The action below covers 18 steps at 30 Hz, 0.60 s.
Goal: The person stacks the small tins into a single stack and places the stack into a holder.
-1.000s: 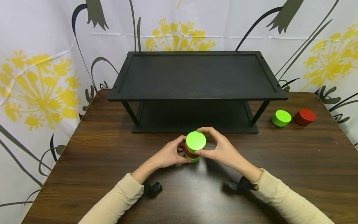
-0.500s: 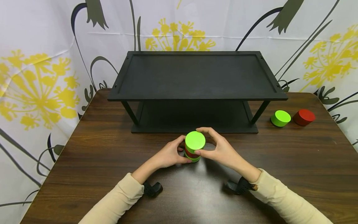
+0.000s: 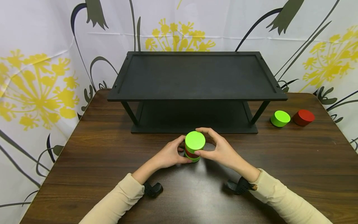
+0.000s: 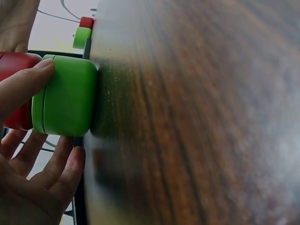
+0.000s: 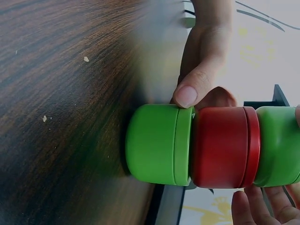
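Three small round lidded canisters stand stacked on the table. The bottom green canister [image 5: 152,144] rests on the wood, a red canister [image 5: 220,147] sits on its lid, and the top green canister [image 3: 195,141] is uppermost. My left hand [image 3: 173,153] holds the bottom green canister near its lid, thumb in front and fingers behind, as the left wrist view shows. My right hand [image 3: 221,148] holds the top green canister between thumb and fingers. In the right wrist view the top one is cut off by the frame edge.
A black two-tier shelf [image 3: 193,76] stands just behind the stack. Right of it on the wooden table [image 3: 293,161] are another green canister [image 3: 280,118] and another red canister [image 3: 303,117], side by side. A flower-patterned curtain [image 3: 112,18] hangs at the back.
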Each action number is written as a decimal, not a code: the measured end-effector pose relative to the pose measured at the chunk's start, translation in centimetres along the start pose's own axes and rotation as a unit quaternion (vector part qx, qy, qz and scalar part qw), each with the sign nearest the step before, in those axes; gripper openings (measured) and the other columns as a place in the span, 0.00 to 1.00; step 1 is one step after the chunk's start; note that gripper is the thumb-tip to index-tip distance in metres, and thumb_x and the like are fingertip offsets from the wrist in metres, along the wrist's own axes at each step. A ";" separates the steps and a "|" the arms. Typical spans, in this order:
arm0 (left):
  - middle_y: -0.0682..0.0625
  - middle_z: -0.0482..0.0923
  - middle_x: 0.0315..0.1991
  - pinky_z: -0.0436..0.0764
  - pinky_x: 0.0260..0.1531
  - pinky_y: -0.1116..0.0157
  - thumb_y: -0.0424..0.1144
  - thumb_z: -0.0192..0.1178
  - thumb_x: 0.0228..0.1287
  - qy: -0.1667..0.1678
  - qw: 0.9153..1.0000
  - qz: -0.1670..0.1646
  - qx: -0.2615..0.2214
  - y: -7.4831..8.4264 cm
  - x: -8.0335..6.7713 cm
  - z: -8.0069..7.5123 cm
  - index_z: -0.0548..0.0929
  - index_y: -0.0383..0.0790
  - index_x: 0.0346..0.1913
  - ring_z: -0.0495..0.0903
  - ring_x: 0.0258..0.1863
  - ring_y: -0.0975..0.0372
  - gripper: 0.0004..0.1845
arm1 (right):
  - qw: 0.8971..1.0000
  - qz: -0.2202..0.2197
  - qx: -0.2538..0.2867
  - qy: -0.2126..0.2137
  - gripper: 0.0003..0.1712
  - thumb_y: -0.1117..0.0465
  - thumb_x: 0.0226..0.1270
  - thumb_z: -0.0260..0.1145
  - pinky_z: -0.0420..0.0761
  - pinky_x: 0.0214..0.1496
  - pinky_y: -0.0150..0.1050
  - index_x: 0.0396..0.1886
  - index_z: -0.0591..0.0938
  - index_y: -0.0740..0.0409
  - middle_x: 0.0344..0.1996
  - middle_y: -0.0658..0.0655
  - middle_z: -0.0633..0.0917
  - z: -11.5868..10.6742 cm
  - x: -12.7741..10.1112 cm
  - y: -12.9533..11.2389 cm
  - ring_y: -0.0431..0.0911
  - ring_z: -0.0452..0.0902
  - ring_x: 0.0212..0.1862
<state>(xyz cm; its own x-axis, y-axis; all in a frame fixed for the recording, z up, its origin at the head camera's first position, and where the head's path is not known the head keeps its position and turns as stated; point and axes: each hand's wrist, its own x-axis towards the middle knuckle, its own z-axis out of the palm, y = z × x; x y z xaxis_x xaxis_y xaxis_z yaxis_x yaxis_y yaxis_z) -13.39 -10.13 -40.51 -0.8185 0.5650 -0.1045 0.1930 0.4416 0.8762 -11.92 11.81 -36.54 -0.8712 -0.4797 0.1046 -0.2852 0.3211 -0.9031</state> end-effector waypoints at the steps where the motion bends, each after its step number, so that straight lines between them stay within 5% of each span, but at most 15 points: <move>1: 0.43 0.73 0.58 0.79 0.58 0.55 0.36 0.71 0.53 0.000 1.000 0.001 -0.001 0.0 0.0 0.0 0.66 0.40 0.64 0.75 0.58 0.52 0.36 | 1.000 0.000 0.000 0.000 0.39 0.65 0.54 0.73 0.74 0.66 0.49 0.66 0.67 0.61 0.62 0.59 0.74 0.0 0.0 0.0 0.54 0.72 0.64; 18: 0.43 0.73 0.59 0.78 0.59 0.55 0.36 0.71 0.53 0.003 1.000 -0.005 -0.003 0.0 0.2 0.2 0.65 0.39 0.64 0.76 0.58 0.52 0.36 | 1.000 -0.005 -0.001 0.001 0.39 0.66 0.54 0.73 0.74 0.66 0.48 0.65 0.67 0.61 0.62 0.60 0.73 0.0 0.1 0.2 0.54 0.72 0.64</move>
<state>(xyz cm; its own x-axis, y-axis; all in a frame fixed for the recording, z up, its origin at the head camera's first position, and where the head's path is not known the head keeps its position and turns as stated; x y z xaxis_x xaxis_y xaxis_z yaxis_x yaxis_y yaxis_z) -13.43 -9.93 -40.62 -0.8236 0.5565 -0.1094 0.1818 0.4418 0.8785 -12.06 11.85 -36.70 -0.8688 -0.4817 0.1148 -0.2955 0.3184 -0.9007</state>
